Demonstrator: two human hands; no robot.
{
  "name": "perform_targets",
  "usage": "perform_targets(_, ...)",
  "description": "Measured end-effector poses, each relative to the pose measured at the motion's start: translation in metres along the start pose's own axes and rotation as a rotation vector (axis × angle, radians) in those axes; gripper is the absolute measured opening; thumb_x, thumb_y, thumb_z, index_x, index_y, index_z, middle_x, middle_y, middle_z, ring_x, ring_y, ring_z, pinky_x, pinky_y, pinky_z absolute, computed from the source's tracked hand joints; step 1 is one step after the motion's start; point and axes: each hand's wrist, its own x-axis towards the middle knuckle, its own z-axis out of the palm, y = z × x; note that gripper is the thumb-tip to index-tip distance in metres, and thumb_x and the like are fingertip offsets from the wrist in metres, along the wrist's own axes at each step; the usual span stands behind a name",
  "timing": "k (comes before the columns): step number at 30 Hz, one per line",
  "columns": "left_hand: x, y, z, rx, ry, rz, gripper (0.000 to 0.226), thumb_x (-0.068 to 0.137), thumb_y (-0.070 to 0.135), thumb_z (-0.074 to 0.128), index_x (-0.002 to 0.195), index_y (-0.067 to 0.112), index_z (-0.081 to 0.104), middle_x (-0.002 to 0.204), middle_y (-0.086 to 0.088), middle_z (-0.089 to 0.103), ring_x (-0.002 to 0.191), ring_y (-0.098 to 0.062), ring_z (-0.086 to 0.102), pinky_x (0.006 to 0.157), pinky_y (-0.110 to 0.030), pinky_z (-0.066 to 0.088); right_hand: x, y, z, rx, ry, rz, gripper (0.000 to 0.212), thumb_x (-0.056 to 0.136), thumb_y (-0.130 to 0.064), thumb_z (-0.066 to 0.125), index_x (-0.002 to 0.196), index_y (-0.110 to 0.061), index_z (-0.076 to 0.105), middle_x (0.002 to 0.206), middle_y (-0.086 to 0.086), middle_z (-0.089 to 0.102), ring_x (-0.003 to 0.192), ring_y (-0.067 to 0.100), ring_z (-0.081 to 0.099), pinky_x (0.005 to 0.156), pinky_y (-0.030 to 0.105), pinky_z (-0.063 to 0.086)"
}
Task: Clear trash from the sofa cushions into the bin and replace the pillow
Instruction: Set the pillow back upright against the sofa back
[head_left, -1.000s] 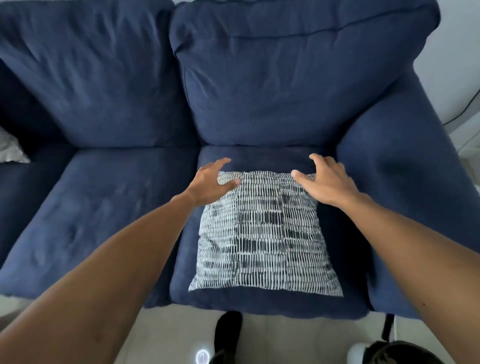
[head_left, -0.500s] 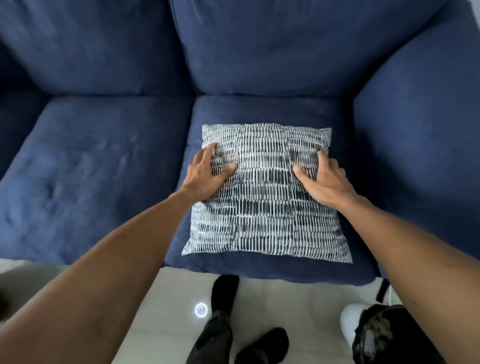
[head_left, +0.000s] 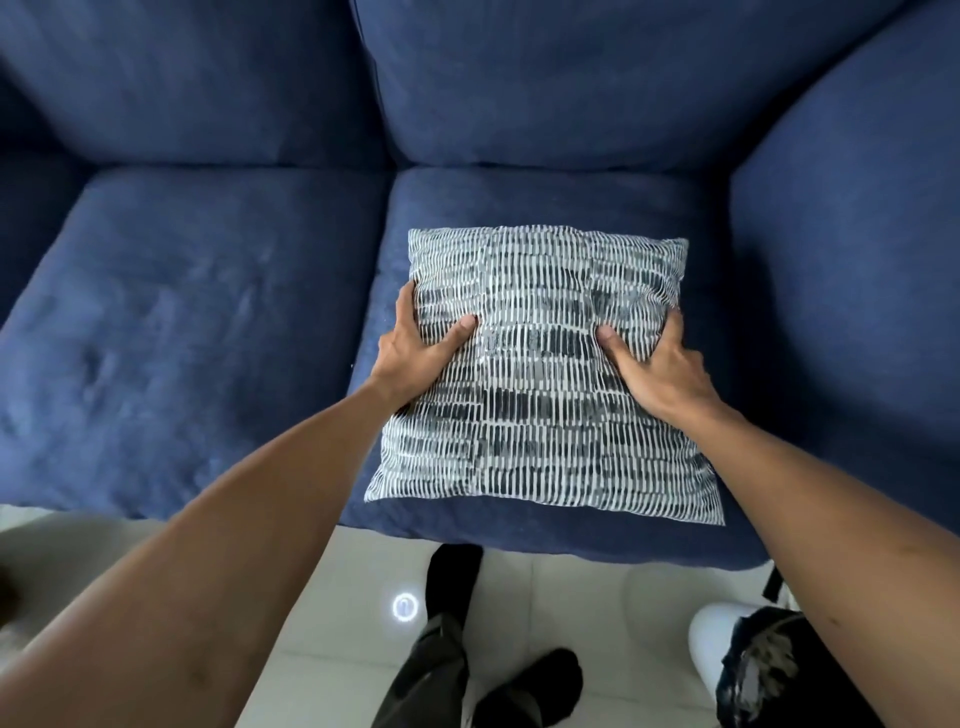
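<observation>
A square pillow (head_left: 540, 415) with a black-and-white dashed pattern lies flat on the right seat cushion (head_left: 524, 202) of a dark blue sofa. My left hand (head_left: 415, 348) grips the pillow's left edge, thumb pressed on top and fingers wrapped around the side. On the pillow's right edge my right hand (head_left: 657, 364) holds it the same way. The fabric puckers between the two thumbs. I see no trash on the cushions.
The left seat cushion (head_left: 182, 322) is bare. The sofa's right armrest (head_left: 852, 260) rises beside the pillow. On the pale tiled floor below stand my feet in black socks (head_left: 530, 686), and a white bin with a dark liner (head_left: 753, 670) sits at the lower right.
Both hands slid from the pillow's far corners down to its side edges and closed on it. The view tilted downward, showing more floor and the bin.
</observation>
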Motion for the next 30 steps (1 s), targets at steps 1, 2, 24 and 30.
perform_targets(1,-0.001,0.002,0.0,-0.007,0.01,0.007,0.106,0.074,0.085,0.052,0.154,0.041,-0.001,0.158,-0.019,0.029,0.144,-0.04,0.028,0.114,-0.059,0.028,-0.001,-0.001,-0.002,0.002,0.014,-0.006,0.111,0.075,-0.092,0.025,0.157,-0.026,-0.011,0.15,0.028,0.036,0.12,0.046,0.055,0.101,0.055,0.043)
perform_targets(2,-0.002,0.004,-0.001,-0.009,0.023,0.021,0.106,0.075,0.083,0.053,0.155,0.038,0.001,0.158,-0.017,0.029,0.145,-0.039,0.028,0.115,-0.057,0.029,-0.003,-0.001,-0.005,0.006,0.033,-0.015,0.108,0.078,-0.089,0.027,0.158,-0.025,-0.008,0.146,0.028,0.04,0.116,0.045,0.057,0.098,0.053,0.045)
perform_targets(24,0.002,0.155,-0.085,-0.096,0.234,0.465,0.096,0.083,0.068,0.062,0.155,0.026,0.015,0.157,-0.002,0.035,0.143,-0.025,0.034,0.116,-0.046,0.031,-0.011,-0.064,-0.139,0.086,0.516,-0.29,0.101,0.078,-0.092,0.025,0.153,-0.026,0.008,0.092,0.012,0.068,0.084,0.033,0.067,0.083,0.051,0.054)
perform_targets(30,0.018,0.188,-0.106,-0.089,0.303,0.557,0.095,0.085,0.064,0.063,0.156,0.026,0.012,0.16,-0.003,0.03,0.145,-0.025,0.031,0.116,-0.047,0.03,-0.001,-0.09,-0.169,0.128,0.602,-0.375,0.094,0.088,-0.077,0.038,0.155,-0.019,0.008,0.117,0.016,0.064,0.108,0.038,0.06,0.09,0.05,0.047)
